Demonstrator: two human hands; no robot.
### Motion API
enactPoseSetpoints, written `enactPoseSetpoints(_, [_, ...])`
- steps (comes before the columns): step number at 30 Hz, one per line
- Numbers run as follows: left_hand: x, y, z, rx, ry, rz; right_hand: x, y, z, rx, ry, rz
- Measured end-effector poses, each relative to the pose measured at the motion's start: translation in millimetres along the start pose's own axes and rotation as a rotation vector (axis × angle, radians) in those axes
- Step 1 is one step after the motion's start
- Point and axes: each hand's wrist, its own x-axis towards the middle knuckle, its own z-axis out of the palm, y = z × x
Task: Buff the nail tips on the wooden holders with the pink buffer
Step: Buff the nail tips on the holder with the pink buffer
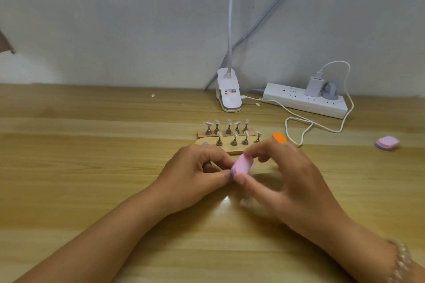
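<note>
Found pink buffer [242,164] raised just in front of near wooden holder [230,150], pinched between thumb and forefinger of right hand [282,174], face turned toward left hand [195,172]. Noted left fingers curled round a small stand [208,165], mostly hidden; judged to belong to the bare seat [204,144], held up so its tip meets the buffer. Saw other nail tips [234,133] upright on near and far holder [202,133]. Logged orange buffer [279,137] and spare pink pad [387,142] set aside to the right

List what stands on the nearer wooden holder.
Four small metal stands, each topped with a clear nail tip, plus a bare metal base at its left end. The right hand covers the holder's right end.
</note>
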Motion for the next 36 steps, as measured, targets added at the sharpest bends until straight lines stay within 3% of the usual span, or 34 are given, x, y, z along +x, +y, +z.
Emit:
enactPoseSetpoints(4, [0, 0, -1, -0.021, -0.023, -0.017, 3, 10, -4, 0.14, 0.115, 0.156])
enactPoseSetpoints(9, [0, 2, -2, 0.0, -0.041, -0.018, -1, -2, 1, 0.048, -0.004, -0.009])
enactPoseSetpoints(13, [0, 1, -1, 0.012, -0.032, -0.038, 1, 4, -1, 0.02, 0.011, 0.051])
enactPoseSetpoints(17, [0, 2, 0, -0.016, -0.043, -0.051, -1, -2, 2, -0.007, -0.044, -0.061])
enactPoseSetpoints(21, [0, 1, -1, -0.007, -0.022, -0.05, 1, 2, 0, 0.002, 0.017, 0.042])
enactPoseSetpoints(25, [-1, 3, -1, -0.001, -0.04, -0.027, 0, 0, 1, -0.056, 0.061, 0.013])
enactPoseSetpoints(29, [0, 6, -1, -0.107, -0.045, -0.078, 1, 1, -2, 0.035, 0.134, 0.063])
enactPoseSetpoints(33, [0, 5, -2, -0.073, -0.049, -0.085, -1, -2, 1, -0.018, -0.006, -0.075])
enactPoseSetpoints(36, [0, 5, -2, -0.074, -0.048, -0.083, -1, 3, 0, -0.047, 0.015, -0.034])
